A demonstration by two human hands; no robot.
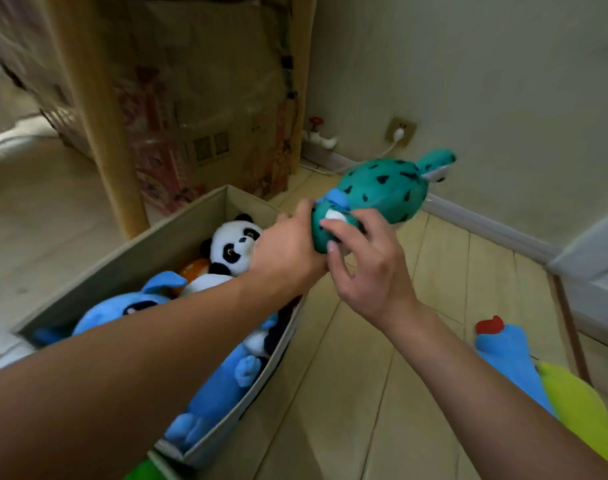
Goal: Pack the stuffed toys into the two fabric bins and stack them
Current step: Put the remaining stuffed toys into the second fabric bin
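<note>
Pale wood-plank floor (382, 341) meeting a cream wall (503, 81), with a white baseboard running along the join; one wall socket (401, 131) with a white plug and cord, and a small white pipe valve with a red handle (316, 124) low in the corner. Item held: one teal stuffed toy with black spots (375, 194), raised in the air at the centre of view, its tail end pointing up and away toward the wall. Left hand (288, 251) grips the toy's lower end from the near left side, fingers wrapped behind it and mostly hidden. Right hand (368, 268) holds the same end from the near right, thumb and forefinger pinching the plush by a white patch, remaining fingers loosely curled below. Directly under and to the left of the grip: one grey fabric bin (177, 230), open-topped, standing on the floor. Contents, nearest the grip first: one panda plush (235, 249), face up at the far end; one orange toy (193, 268) just beside it, largely covered; one blue plush with a dark eye (122, 306) toward the near end; further blue plush limbs (226, 382) along the bin's right wall. Below and right of the grip, on the floor: one blue toy with a red crest (503, 348), and one yellow-green soft item (579, 407), partly behind the right forearm. Beyond the bin: a wooden furniture leg (98, 116) and a large cardboard box (205, 98) with printed sides.
</note>
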